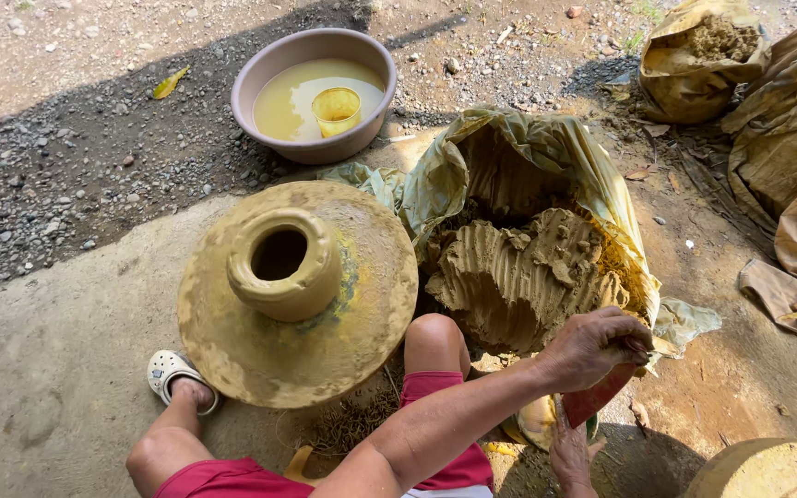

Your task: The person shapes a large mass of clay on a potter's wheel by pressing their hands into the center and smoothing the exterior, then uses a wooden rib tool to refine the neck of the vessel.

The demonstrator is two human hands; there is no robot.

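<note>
Gripping a red flat tool (599, 395) at lower right, the right hand (592, 346) curls closed just below the ridged grey-brown clay lump (518, 272); left hand (572, 456) beneath, grip unclear.

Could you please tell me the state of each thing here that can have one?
Clay pot: upright on the wheel, mouth open.
Basin: holds murky water.
Yellow cup: upright in the basin.
Plastic bag: open, clay showing.
Right hand: closed on a red tool.
Left hand: grip unclear.

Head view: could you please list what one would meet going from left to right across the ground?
Sandal → wheel with clay pot → open clay bag → right hand → folded sacks.
</note>
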